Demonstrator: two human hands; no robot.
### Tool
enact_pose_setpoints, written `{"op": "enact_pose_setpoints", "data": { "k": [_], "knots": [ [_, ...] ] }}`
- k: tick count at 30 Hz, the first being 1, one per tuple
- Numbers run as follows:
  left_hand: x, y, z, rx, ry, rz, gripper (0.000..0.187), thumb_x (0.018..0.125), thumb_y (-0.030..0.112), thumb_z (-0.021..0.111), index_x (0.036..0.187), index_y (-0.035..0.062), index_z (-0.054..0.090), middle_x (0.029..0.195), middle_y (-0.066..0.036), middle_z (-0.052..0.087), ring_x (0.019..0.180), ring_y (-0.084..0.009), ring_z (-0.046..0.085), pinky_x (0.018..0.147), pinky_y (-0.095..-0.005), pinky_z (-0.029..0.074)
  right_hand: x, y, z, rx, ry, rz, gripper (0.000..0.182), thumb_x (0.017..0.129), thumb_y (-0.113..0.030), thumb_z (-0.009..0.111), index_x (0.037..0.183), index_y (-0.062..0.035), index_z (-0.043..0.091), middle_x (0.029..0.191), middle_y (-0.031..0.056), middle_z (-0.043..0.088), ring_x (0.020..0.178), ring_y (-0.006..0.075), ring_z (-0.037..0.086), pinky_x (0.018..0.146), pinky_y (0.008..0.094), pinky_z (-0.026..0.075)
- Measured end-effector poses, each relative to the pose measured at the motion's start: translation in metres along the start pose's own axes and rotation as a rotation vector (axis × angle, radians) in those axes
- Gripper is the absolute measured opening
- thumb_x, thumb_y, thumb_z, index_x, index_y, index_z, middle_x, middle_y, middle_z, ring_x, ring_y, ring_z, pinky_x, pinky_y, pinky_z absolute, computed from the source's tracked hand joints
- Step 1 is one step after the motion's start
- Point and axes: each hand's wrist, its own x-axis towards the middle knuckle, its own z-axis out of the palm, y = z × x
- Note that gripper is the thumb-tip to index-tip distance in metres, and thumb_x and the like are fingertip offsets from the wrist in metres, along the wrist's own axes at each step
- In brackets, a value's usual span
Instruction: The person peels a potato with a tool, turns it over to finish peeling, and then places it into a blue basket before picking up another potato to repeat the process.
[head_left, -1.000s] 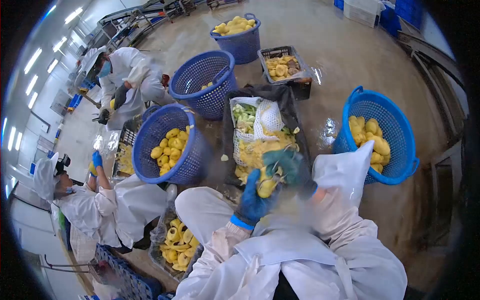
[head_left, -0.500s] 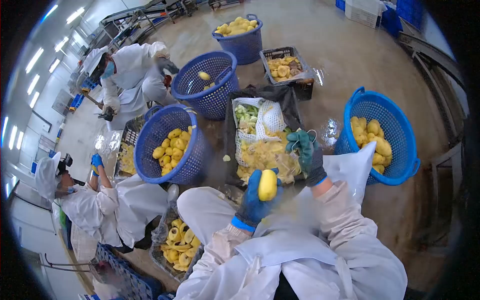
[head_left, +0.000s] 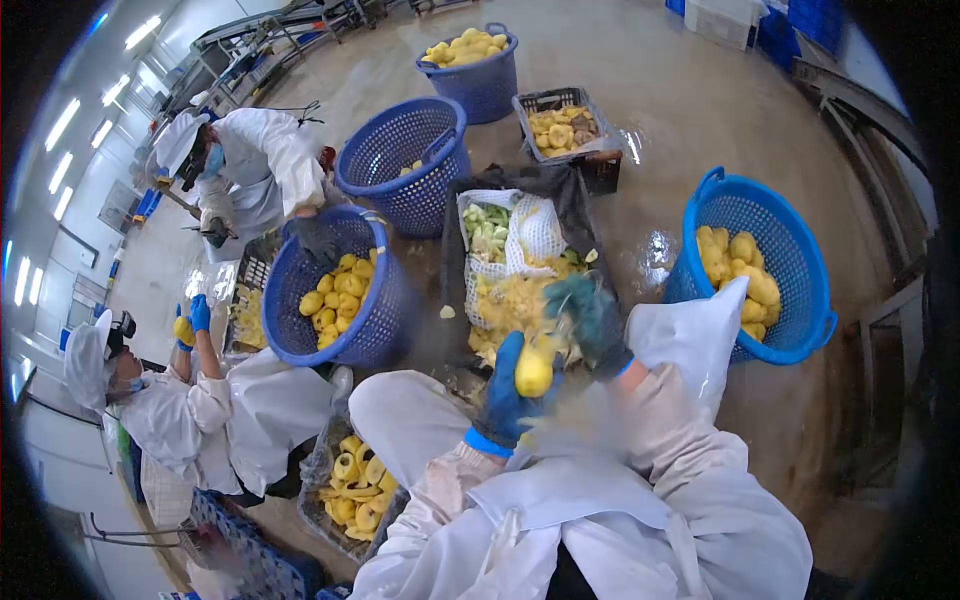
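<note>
My left hand (head_left: 503,398), in a blue glove, is wrapped round an oval, potato-shaped yellow piece of produce (head_left: 534,374). To its right, my green-gloved right hand (head_left: 588,318) is smeared by motion, with its fingers curled. Whatever it grips cannot be made out. Both hands are above my lap, at the near edge of a black-lined crate (head_left: 586,212). Pale yellow peelings (head_left: 510,305) fill the near part of this crate. Behind them lie a white net (head_left: 540,240) and green scraps (head_left: 487,232).
At the right stands a blue basket (head_left: 815,270) of yellow produce. More baskets (head_left: 395,325) (head_left: 365,175) (head_left: 490,95) stand left and behind. Crates of cut pieces (head_left: 355,490) (head_left: 565,130) are near. Two co-workers (head_left: 175,420) (head_left: 260,150) work at the left on the wet floor.
My right hand has moved left and down, closer to the yellow produce. The left hand's piece now points more toward the camera. One co-worker's hand has reached into the nearer left basket.
</note>
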Motion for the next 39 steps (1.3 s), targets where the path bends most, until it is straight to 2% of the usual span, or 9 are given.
{"op": "enact_pose_setpoints", "data": {
  "k": [3,8,11,14,19,24,32,34,39],
  "knots": [
    [0.018,0.004,-0.003,-1.292,0.022,-0.725,0.049,0.096,0.04,0.05,0.123,-0.0002,0.054,0.105,-0.011,0.063,0.091,-0.021,0.063,0.078,-0.0324,0.055,0.014,-0.003,-0.014,0.405,0.212,0.357,0.039,0.096,-0.037,0.055,0.102,-0.0002,0.065,0.083,0.0082,0.066,0.072,0.0154,0.062,0.066,0.0287,0.05],
    [0.001,-0.009,0.015,-0.12,0.161,-0.036,0.047,0.097,0.04,0.05,0.123,0.0021,0.055,0.103,-0.01,0.063,0.092,-0.02,0.063,0.078,-0.0311,0.054,-0.003,0.013,-0.005,0.222,-0.071,0.279,0.039,0.097,-0.038,0.053,0.099,-0.0007,0.063,0.081,0.0071,0.065,0.07,0.0156,0.061,0.067,0.0291,0.05],
    [0.002,0.013,0.013,-0.238,0.133,-0.106,0.047,0.096,0.042,0.05,0.122,0.0032,0.056,0.102,-0.01,0.064,0.092,-0.0198,0.063,0.078,-0.0317,0.054,0.017,0.013,-0.027,0.431,0.224,0.383,0.04,0.098,-0.037,0.051,0.103,0.0013,0.062,0.083,0.0106,0.066,0.074,0.0167,0.063,0.068,0.0301,0.051],
    [0.0,0.018,0.026,-0.182,0.118,-0.012,0.049,0.096,0.046,0.048,0.12,0.0043,0.058,0.101,-0.009,0.064,0.091,-0.0191,0.063,0.077,-0.0306,0.054,-0.005,-0.018,0.009,0.263,-0.078,0.122,0.038,0.098,-0.037,0.052,0.097,-0.0009,0.063,0.08,0.0079,0.065,0.071,0.0152,0.063,0.066,0.0298,0.051],
    [0.0,0.008,0.001,0.139,-0.076,-0.025,0.071,0.081,0.003,0.069,0.138,-0.0017,0.028,0.117,-0.018,0.055,0.102,-0.0226,0.06,0.088,-0.0335,0.05,0.017,0.024,-0.026,0.271,0.193,0.3,0.036,0.099,-0.034,0.05,0.093,-0.0002,0.062,0.079,0.0099,0.065,0.066,0.0189,0.062,0.064,0.0313,0.051],
    [0.005,-0.008,-0.002,0.603,-0.006,0.437,0.071,0.078,0.002,0.071,0.136,-0.0027,0.03,0.115,-0.02,0.056,0.102,-0.0281,0.061,0.09,-0.038,0.049,0.001,0.019,-0.001,0.318,0.091,0.311,0.034,0.096,-0.037,0.055,0.093,-0.0037,0.062,0.078,0.0055,0.064,0.064,0.0148,0.06,0.059,0.0281,0.05],
    [0.01,0.006,-0.004,0.531,-0.023,0.374,0.056,0.073,0.006,0.074,0.123,-0.0008,0.05,0.11,-0.022,0.061,0.095,-0.0366,0.061,0.084,-0.0418,0.05,0.009,0.012,-0.004,0.102,0.078,0.108,0.037,0.098,-0.041,0.051,0.098,-0.0048,0.06,0.08,0.0042,0.063,0.067,0.0134,0.059,0.064,0.0277,0.049],
    [0.008,-0.022,-0.004,0.383,0.019,0.387,0.053,0.079,0.012,0.072,0.125,-0.0008,0.048,0.11,-0.02,0.061,0.093,-0.0341,0.061,0.086,-0.043,0.05,0.019,0.026,-0.017,0.163,0.206,0.241,0.038,0.098,-0.041,0.051,0.097,-0.0046,0.061,0.082,0.0047,0.064,0.068,0.0133,0.059,0.065,0.0285,0.049],
    [0.017,0.013,0.002,-1.07,0.19,-0.525,0.049,0.092,0.024,0.061,0.132,0.0018,0.043,0.116,-0.016,0.058,0.1,-0.0271,0.059,0.093,-0.0448,0.049,0.011,-0.034,-0.003,0.17,0.192,0.27,0.043,0.097,-0.044,0.052,0.093,-0.0018,0.063,0.076,0.0065,0.064,0.065,0.0138,0.059,0.062,0.0274,0.049]
  ]
}}
